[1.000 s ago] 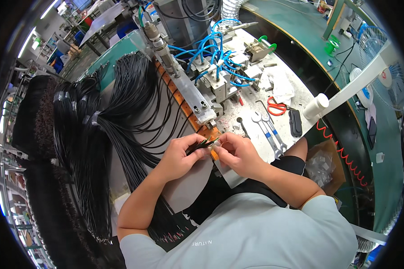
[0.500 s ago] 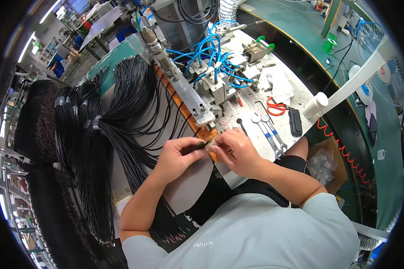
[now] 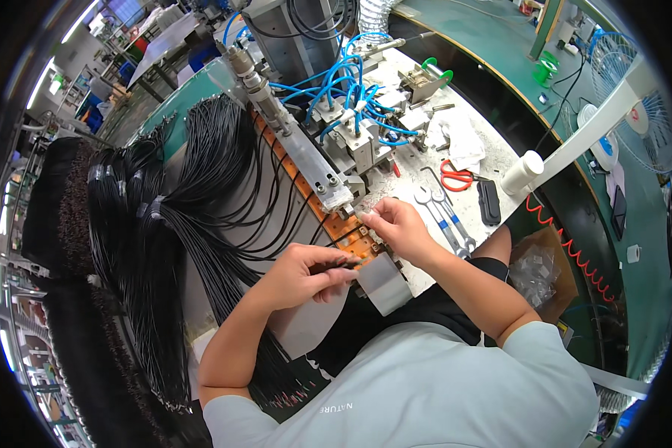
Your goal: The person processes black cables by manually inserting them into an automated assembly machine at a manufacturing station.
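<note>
My left hand (image 3: 306, 276) is closed in a pinch beside the near end of an orange rail (image 3: 360, 245). Something dark and thin shows at its fingertips, too small to name. Black cables (image 3: 228, 216) lead from a big bundle on the left toward the rail and pass close to this hand. My right hand (image 3: 397, 230) pinches at the rail's right side, just below the metal end block of a long clamp bar (image 3: 306, 160). What it holds, if anything, is hidden by the fingers. A grey metal plate (image 3: 384, 285) sits between the hands and my lap.
Behind the rail stands a machine with blue air tubes (image 3: 343, 93). To the right lie two wrenches (image 3: 442, 216), red-handled scissors (image 3: 455, 176) and a black-handled tool (image 3: 489, 201). A white post (image 3: 523, 173) rises at the table edge. A carton of clear plastic (image 3: 536, 272) stands lower right.
My hands were together at the rail's near end and have moved apart. The right went up and right toward the clamp's end block; the left came down slightly, uncovering the rail end and plate.
</note>
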Tool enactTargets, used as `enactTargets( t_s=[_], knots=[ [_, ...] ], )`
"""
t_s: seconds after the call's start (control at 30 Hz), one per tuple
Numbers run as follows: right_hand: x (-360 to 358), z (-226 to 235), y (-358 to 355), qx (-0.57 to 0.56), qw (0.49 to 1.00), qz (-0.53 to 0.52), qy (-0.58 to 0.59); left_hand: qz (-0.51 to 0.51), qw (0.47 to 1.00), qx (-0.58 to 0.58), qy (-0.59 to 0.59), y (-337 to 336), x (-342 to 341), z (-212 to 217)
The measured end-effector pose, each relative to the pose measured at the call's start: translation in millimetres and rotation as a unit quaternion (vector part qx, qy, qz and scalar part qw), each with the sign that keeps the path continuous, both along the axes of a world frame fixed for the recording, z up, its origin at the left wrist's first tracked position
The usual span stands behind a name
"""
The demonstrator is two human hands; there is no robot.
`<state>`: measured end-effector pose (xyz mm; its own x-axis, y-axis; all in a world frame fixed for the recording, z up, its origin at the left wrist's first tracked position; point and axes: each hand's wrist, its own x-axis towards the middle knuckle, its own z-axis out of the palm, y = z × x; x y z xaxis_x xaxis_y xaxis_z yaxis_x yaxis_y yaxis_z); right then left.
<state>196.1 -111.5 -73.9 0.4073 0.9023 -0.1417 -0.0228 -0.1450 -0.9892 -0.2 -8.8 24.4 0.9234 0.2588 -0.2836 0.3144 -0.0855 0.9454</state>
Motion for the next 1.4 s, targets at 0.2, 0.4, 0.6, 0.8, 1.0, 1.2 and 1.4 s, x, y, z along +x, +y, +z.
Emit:
enactTargets(
  t_s=[0.2, 0.4, 0.6, 0.8, 1.0, 1.2, 1.4],
  knots=[
    [6.0, -1.3, 5.5, -0.074, 0.987, 0.025, 0.143, 0.031, 0.942, 0.308, -0.131, 2.2, 1.0, -22.2],
    [-2.7, -14.0, 2.7, -0.001, 0.993, -0.010, 0.120, 0.023, 0.904, 0.412, -0.113, 0.2, 1.9, -26.0],
    [-9.2, 9.8, -12.4, 0.018, 0.994, -0.085, 0.064, 0.096, 0.951, 0.276, -0.105, 0.2, -0.7, -23.0],
    [-36.6, 38.0, -36.4, 0.221, 0.922, 0.002, -0.318, 0.112, 0.992, 0.032, -0.056, 3.0, -1.4, -19.4],
    [-36.7, 36.9, -30.9, 0.177, 0.931, 0.008, -0.320, 0.097, 0.983, 0.135, -0.080, -1.3, 0.9, -23.5],
    [-39.1, 45.6, -32.2, 0.120, 0.965, 0.030, -0.230, 0.081, 0.982, 0.152, -0.078, -1.6, 1.9, -14.4],
    [-40.1, 47.8, -29.0, 0.105, 0.974, 0.037, -0.199, 0.081, 0.983, 0.149, -0.066, 0.1, 0.6, -12.3]
  ],
)
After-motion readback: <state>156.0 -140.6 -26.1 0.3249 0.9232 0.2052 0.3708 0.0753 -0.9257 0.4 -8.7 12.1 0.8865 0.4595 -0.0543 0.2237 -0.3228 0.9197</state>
